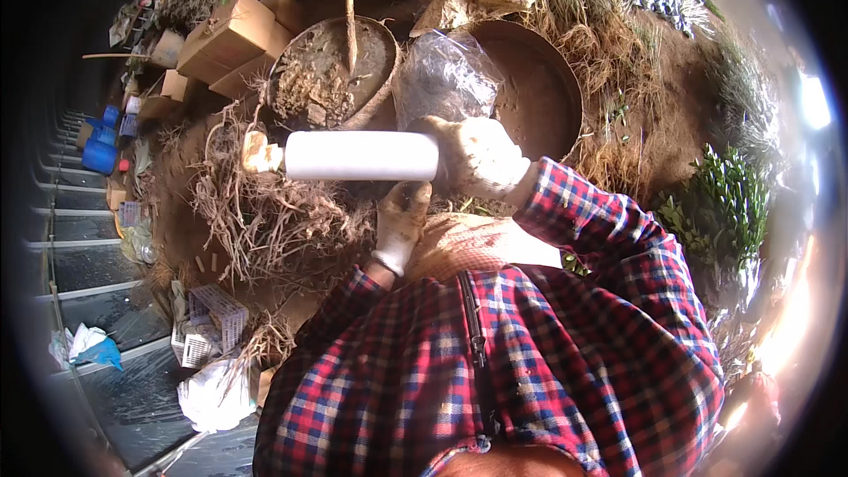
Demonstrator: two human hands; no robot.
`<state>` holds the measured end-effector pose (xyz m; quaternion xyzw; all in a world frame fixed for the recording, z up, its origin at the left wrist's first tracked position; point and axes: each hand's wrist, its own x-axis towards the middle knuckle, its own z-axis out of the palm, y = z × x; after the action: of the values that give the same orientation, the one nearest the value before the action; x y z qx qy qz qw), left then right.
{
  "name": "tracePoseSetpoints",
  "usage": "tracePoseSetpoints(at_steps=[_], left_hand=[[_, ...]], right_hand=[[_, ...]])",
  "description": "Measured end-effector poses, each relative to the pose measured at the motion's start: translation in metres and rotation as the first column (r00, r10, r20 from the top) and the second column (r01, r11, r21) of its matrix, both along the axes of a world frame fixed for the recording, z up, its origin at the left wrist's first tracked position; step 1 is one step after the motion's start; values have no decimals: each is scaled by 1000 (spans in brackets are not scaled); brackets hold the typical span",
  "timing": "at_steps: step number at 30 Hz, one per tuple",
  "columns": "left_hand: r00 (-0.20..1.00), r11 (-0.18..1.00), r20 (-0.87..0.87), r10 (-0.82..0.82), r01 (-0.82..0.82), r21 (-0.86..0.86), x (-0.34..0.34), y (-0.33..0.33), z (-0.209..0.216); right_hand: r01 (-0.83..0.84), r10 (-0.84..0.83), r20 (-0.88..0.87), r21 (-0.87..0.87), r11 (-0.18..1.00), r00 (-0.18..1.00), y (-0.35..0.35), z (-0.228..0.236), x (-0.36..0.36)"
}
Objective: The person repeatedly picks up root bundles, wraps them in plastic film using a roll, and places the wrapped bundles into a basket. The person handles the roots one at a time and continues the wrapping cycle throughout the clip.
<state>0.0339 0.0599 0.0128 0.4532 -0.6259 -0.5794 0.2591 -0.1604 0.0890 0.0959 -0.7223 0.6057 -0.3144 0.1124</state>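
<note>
A white roll [360, 155], which looks like plastic film, lies crosswise in front of my chest. My right hand [481, 156], in a pale soiled work glove, is closed round its right end. Below that end is my left hand [403, 219], also gloved, its fingers bent together and touching or close to the roll's lower edge. What those fingers hold, if anything, is hidden. A small crumpled tan piece [261, 153] shows beyond the roll's left end. Under the roll and to its left spreads a heap of bare-rooted plants [265, 221].
Ahead stand a round tub of mud [382, 102] with a wooden stick [351, 22] in it and a second tub [574, 93]. Clear plastic [446, 79] lies between them. Cardboard boxes [225, 35] are at far left, a crate [219, 314] nearer, leafy plants [724, 203] at right.
</note>
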Motion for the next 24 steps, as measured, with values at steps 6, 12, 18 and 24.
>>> tracePoseSetpoints(at_steps=[6, 12, 18, 24], left_hand=[[964, 827, 135, -228, 265, -496, 23, 7, -28], [966, 971, -134, -223, 209, -112, 55, 19, -61], [931, 830, -228, -285, 358, 428, 73, 6, -54], [724, 333, -450, -523, 659, 674, 37, -15, -37]], right_hand=[[-313, 448, 549, -327, 892, 706, -28, -89, 24], [-375, 61, 682, -472, 798, -729, -21, -154, 113], [-379, 616, 704, -709, 594, -353, 2, -53, 219], [-430, 523, 718, -336, 838, 459, -22, -34, 163]])
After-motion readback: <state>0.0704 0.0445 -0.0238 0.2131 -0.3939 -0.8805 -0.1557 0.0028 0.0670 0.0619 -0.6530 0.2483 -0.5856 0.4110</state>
